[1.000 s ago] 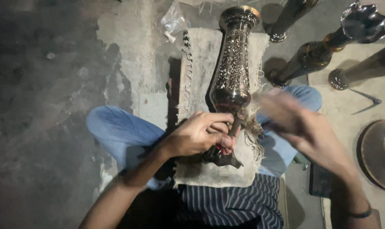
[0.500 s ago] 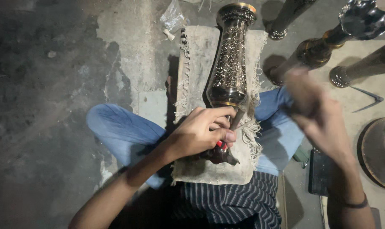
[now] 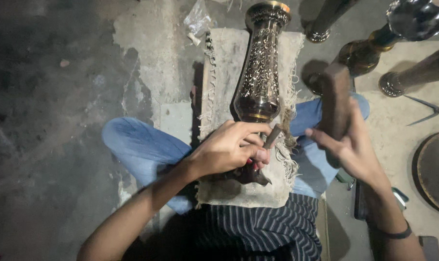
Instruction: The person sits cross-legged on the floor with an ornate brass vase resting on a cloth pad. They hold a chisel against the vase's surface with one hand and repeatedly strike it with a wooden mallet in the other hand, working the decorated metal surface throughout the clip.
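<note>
I see my left hand point(image 3: 231, 152) curled low over the lap, its fingers pinched together on a short dark chisel point(image 3: 272, 136) whose tip leans up and right toward the base of the brass vase point(image 3: 261, 72). My right hand point(image 3: 351, 145) sits to the right at about the same height, its fingers wrapped tight around the handle of a wooden mallet point(image 3: 336, 99), which stands up toward the far side with its head above the knuckles.

Half a second ago the right hand was a blur higher and farther off; now it has come nearer and lower, sharp in view, with the mallet readable. The left hand has stayed put on the chisel.

The vase lies on a frayed cloth pad point(image 3: 229, 58) across the knees, its long axis running near to far, its mouth pointing far and its foot close to my left hand. More dark metal stands point(image 3: 362, 53) rest at far right.
</note>
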A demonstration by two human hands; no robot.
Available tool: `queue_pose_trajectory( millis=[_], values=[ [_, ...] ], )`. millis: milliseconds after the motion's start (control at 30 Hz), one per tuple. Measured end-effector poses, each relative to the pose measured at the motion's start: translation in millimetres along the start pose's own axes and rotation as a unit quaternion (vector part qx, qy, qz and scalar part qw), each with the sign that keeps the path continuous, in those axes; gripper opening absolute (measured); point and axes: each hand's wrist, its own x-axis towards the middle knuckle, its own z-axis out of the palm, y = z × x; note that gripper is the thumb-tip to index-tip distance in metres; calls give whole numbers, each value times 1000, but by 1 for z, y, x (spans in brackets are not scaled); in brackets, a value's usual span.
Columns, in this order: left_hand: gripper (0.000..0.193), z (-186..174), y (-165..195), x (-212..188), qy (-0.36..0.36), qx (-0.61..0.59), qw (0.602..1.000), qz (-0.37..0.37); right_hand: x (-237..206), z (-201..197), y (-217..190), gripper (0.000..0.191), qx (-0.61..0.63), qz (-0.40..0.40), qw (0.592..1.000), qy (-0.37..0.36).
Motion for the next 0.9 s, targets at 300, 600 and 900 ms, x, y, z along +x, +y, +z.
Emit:
queue_pose_trajectory(
  millis=[300,600,900],
  values=[
    [28,9,-10,-12,121,-47,991,28,7,1,4,82,8,64,994,92],
    [20,24,-18,-18,216,-34,973,71,54,-25,-51,78,-186,-131,974,-9],
    [33,31,-30,-22,295,52,947,121,110,-44,-67,80,-465,-76,845,-254]
  ],
)
